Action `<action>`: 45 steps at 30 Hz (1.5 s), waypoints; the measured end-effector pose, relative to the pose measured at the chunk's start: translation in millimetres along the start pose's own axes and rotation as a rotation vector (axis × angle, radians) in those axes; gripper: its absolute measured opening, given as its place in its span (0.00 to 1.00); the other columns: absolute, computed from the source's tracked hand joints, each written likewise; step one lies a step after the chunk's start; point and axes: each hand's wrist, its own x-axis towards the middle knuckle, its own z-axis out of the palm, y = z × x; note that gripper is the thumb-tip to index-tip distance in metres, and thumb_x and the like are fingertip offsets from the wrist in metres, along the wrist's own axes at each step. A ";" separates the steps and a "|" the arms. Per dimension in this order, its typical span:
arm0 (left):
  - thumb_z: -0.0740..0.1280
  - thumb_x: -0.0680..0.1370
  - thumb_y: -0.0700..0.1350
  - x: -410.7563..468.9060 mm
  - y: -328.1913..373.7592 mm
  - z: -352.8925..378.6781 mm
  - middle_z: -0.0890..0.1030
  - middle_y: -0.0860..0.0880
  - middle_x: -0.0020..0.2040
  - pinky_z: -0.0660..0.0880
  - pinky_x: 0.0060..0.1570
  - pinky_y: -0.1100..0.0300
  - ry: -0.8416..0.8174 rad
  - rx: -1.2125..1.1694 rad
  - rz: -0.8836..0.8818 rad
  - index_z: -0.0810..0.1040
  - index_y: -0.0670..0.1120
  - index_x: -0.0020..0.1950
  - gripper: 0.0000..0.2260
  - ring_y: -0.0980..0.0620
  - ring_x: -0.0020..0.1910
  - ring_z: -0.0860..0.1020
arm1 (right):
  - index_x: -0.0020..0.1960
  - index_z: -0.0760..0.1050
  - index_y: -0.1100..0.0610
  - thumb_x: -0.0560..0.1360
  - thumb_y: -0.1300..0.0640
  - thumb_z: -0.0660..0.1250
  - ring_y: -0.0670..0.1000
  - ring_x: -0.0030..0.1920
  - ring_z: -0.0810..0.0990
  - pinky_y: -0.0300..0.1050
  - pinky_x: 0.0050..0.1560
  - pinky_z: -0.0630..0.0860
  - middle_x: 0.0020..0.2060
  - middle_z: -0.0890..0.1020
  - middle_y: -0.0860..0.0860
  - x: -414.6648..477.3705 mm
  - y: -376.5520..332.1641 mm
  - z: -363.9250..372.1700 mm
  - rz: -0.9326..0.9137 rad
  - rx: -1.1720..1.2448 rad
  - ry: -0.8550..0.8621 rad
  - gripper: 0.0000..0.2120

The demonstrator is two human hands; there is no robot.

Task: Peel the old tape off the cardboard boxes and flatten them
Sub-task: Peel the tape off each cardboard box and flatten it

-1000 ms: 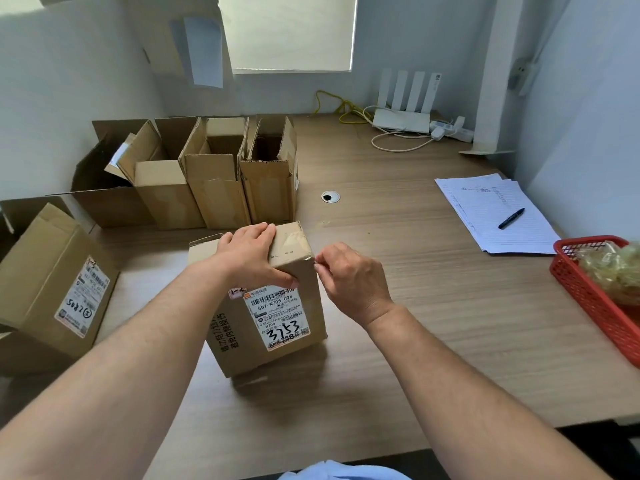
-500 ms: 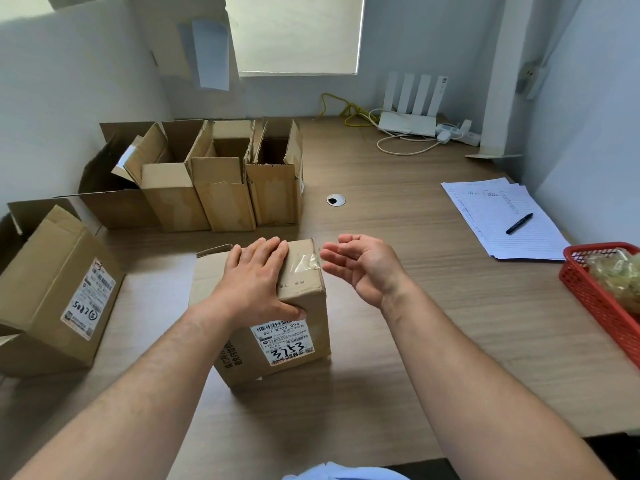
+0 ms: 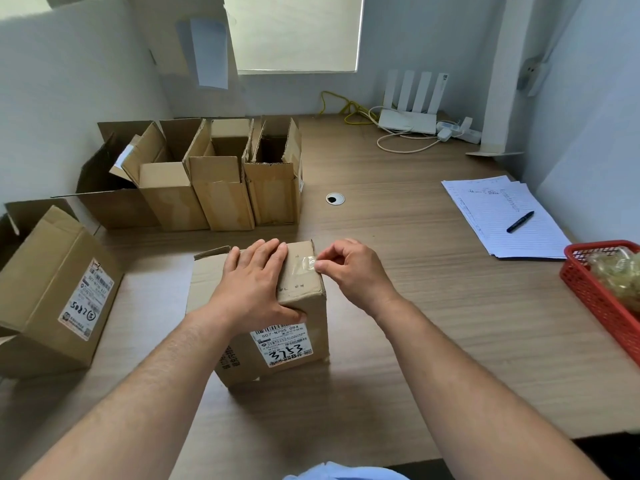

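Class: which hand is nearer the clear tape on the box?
Right. The right hand pinches the tape at the box edge; the left hand lies flat on the box, beside it.

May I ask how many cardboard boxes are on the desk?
6: four open boxes at the back, a labelled box far left, the box under the left hand. More may hide behind.

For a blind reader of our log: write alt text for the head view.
A person's left hand presses flat on a labelled cardboard box on a wooden desk while the right hand pinches clear tape at its top edge. Open boxes stand behind; papers and a red basket sit at the right.
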 end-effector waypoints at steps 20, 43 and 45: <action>0.66 0.63 0.73 -3.6 5.3 -2.3 0.46 0.52 0.79 0.35 0.73 0.49 -0.006 -0.015 -0.023 0.44 0.49 0.79 0.56 0.52 0.77 0.42 | 0.50 0.73 0.56 0.76 0.50 0.62 0.55 0.49 0.76 0.44 0.42 0.67 0.50 0.74 0.54 -6.2 -19.4 23.0 -0.254 -0.642 0.122 0.10; 0.68 0.60 0.74 18.1 20.3 -40.4 0.56 0.48 0.74 0.59 0.67 0.37 -0.290 0.131 0.007 0.33 0.67 0.73 0.54 0.45 0.72 0.54 | 0.42 0.76 0.59 0.78 0.57 0.62 0.47 0.25 0.71 0.38 0.25 0.65 0.30 0.80 0.51 -5.7 1.7 8.0 0.511 0.682 -0.122 0.09; 0.70 0.59 0.72 20.4 22.3 -47.4 0.59 0.47 0.69 0.63 0.65 0.38 -0.241 0.090 -0.008 0.39 0.67 0.74 0.54 0.46 0.69 0.57 | 0.43 0.77 0.59 0.78 0.55 0.61 0.46 0.26 0.71 0.38 0.25 0.65 0.30 0.79 0.51 -3.1 -5.0 3.1 0.457 0.669 -0.095 0.11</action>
